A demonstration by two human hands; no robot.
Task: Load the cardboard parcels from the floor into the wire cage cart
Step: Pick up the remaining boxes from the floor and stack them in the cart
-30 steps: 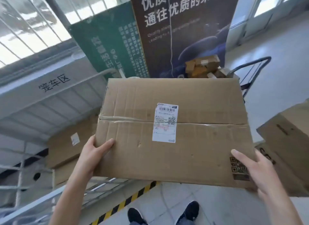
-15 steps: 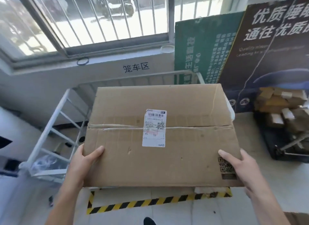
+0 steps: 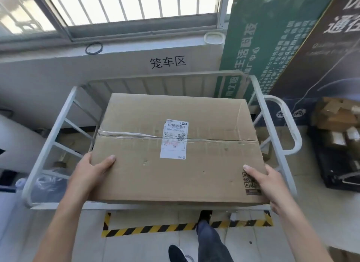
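Over the open top of the white wire cage cart (image 3: 58, 123), I hold one big cardboard parcel (image 3: 214, 164) flat in both hands. My left hand (image 3: 91, 172) grips the near left corner, thumb on top, with the other fingers tucked out of sight under the box. My right hand (image 3: 266, 181) grips the near right corner the same way, its thumb lying by a black square code. A white label (image 3: 174, 139) sits on the taped seam in the middle of the lid. Some brown cardboard (image 3: 66, 142) shows down inside the cart. Yellow and black tape (image 3: 148, 229) runs along the floor just in front of the cart. A green sign (image 3: 272, 37) leans on the wall behind.
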